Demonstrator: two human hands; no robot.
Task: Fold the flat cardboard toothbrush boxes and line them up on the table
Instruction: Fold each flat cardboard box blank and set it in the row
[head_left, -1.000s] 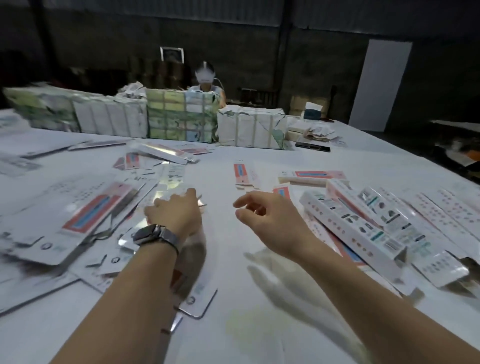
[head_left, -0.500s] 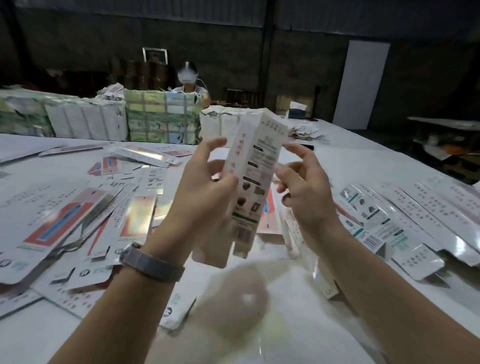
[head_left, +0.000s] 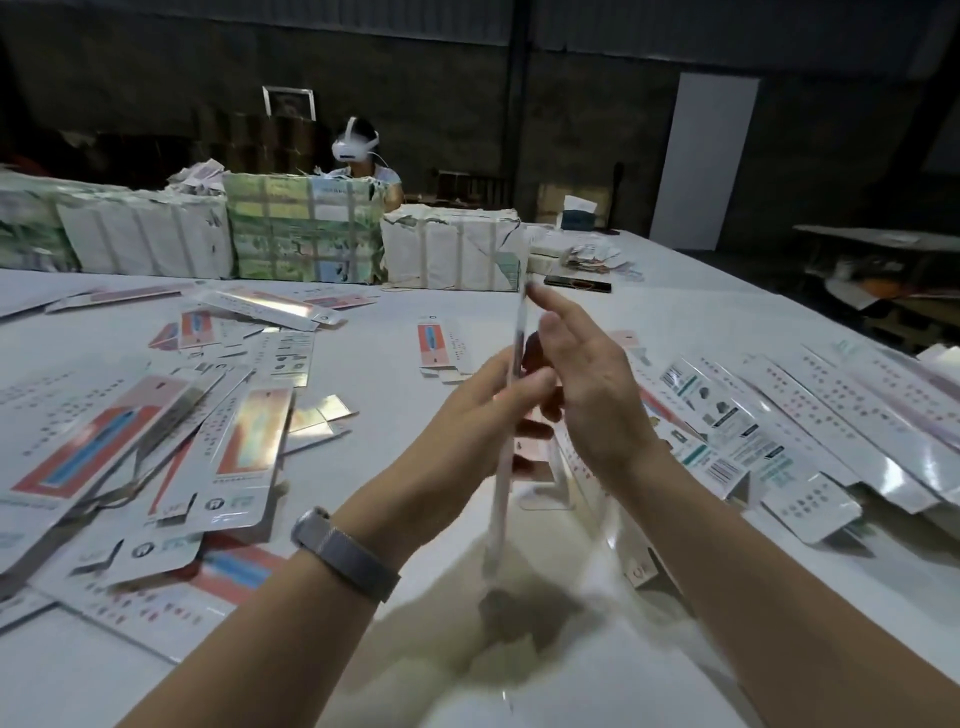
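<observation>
I hold one flat toothbrush box (head_left: 501, 499) upright and edge-on above the white table (head_left: 571, 675), so it shows as a thin pale strip. My left hand (head_left: 483, 410), with a grey watch on its wrist, grips the box's middle from the left. My right hand (head_left: 587, 384) presses against it from the right, fingers partly spread. A heap of flat boxes (head_left: 156, 457) lies to the left. Folded boxes (head_left: 779, 431) lie in a row to the right.
Wrapped bundles of stock (head_left: 306, 234) stand along the far side of the table. Behind them sits a person (head_left: 363, 156) wearing a white headset. Loose flat boxes (head_left: 441, 345) lie at mid table, and a dark phone (head_left: 576, 283) lies farther back.
My left hand took a flat box from the heap and raised it. Both hands have turned it from face-on to edge-on.
</observation>
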